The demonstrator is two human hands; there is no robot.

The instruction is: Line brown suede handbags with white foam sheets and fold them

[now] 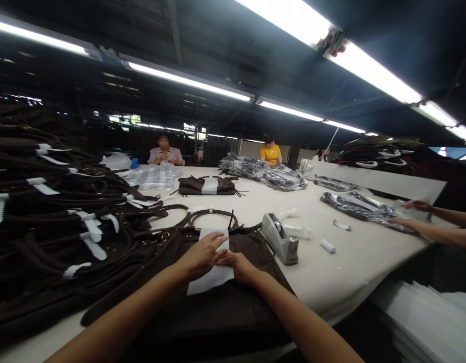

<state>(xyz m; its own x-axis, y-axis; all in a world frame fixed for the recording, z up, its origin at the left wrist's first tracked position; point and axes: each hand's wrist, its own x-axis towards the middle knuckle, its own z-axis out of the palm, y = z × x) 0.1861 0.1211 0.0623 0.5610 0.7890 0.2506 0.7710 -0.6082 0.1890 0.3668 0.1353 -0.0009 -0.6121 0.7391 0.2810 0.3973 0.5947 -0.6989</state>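
A dark brown bag (255,252) with looped handles (213,213) lies flat on the table in front of me. Across its middle runs a white sheet (208,282), perhaps paper. My left hand (202,256) rests over the sheet, its fingers stretched out to the right. My right hand (243,266) meets it from the other side, fingers curled together at the sheet's right edge. The fingertips of both hands touch or overlap, so the exact grip is partly hidden. Just right of the bag stands a grey tape dispenser (281,242).
Brown bags with white-wrapped handles (92,227) are heaped at left. A folded bag with a white band (209,185) lies ahead; plastic-wrapped bundles (263,171) sit farther back. At right, a co-worker's hands (410,214) touch a wrapped bundle (363,205). A small white roll (327,246) lies nearby.
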